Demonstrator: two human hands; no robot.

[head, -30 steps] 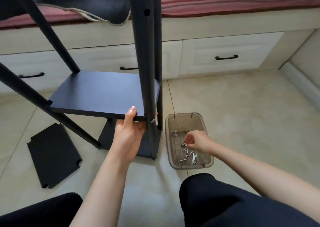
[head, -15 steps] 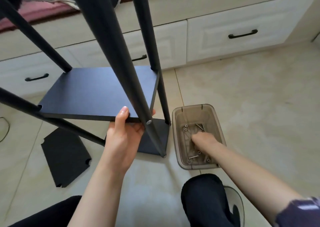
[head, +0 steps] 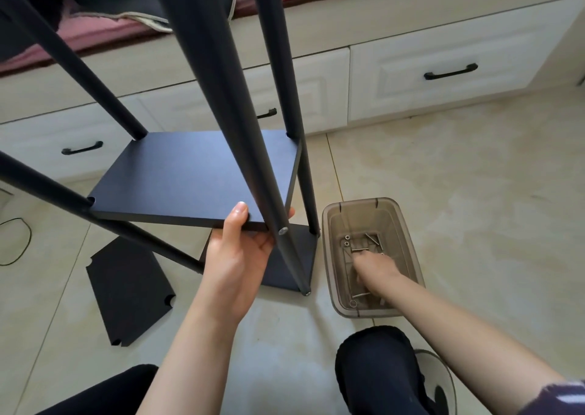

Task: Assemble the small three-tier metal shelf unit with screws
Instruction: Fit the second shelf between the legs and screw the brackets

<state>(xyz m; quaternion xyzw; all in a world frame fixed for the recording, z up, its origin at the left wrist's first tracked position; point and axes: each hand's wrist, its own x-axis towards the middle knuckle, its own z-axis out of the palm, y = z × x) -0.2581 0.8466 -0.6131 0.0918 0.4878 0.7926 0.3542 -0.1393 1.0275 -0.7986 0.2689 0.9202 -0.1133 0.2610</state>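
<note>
Left hand (head: pixel 235 256): fingers grip the flat dark-blue rectangular shelf board's (head: pixel 190 177) near edge, posts upright.
Right hand (head: pixel 373 269): in the translucent brown plastic tray (head: pixel 408 246) among screws; grip unclear.

Four black poles (head: pixel 218 97) stand in the shelf frame. Three black shelf boards show: one (head: pixel 190 177) mounted between the poles, one (head: pixel 285 256) low at their feet, one (head: pixel 129 288) loose on the floor. One brown plastic tray (head: pixel 405 224) holds several screws (head: pixel 359 250) and nuts, too small to count exactly. Two hands show, left (head: pixel 237 256) and right (head: pixel 373 269). Three drawer handles (head: pixel 449 72) are visible.
</note>
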